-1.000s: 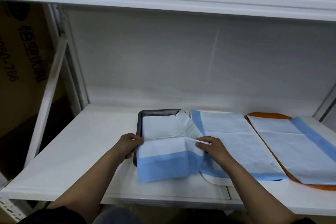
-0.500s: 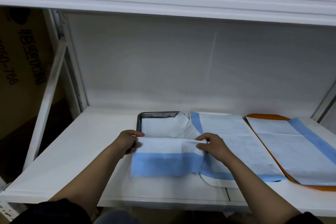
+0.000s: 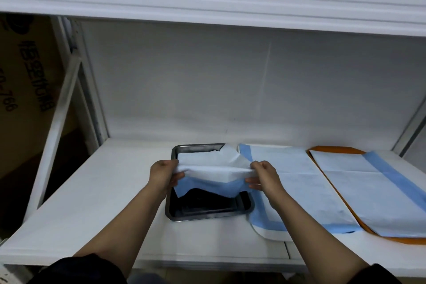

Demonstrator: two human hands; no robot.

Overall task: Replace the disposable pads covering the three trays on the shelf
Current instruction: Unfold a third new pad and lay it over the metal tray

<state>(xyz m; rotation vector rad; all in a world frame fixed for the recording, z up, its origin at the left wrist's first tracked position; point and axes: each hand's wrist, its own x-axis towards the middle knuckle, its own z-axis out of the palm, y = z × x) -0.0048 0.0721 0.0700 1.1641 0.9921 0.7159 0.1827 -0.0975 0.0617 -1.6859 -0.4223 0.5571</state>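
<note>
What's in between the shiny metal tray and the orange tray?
In the head view, a white tray lies between the metal tray and the orange tray, covered by a flat blue-bordered pad.

Shelf [image 3: 110, 191] bare left of metal tray [image 3: 207, 213]; covered trays [image 3: 299, 182] crowd right.

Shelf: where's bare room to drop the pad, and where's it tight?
Free: the shelf left of the metal tray, out to the left post, plus the front strip below the tray. Crowded: right of it, the middle pad and the orange tray lie edge to edge. Both hands, left hand and right hand, hold the pad.
</note>
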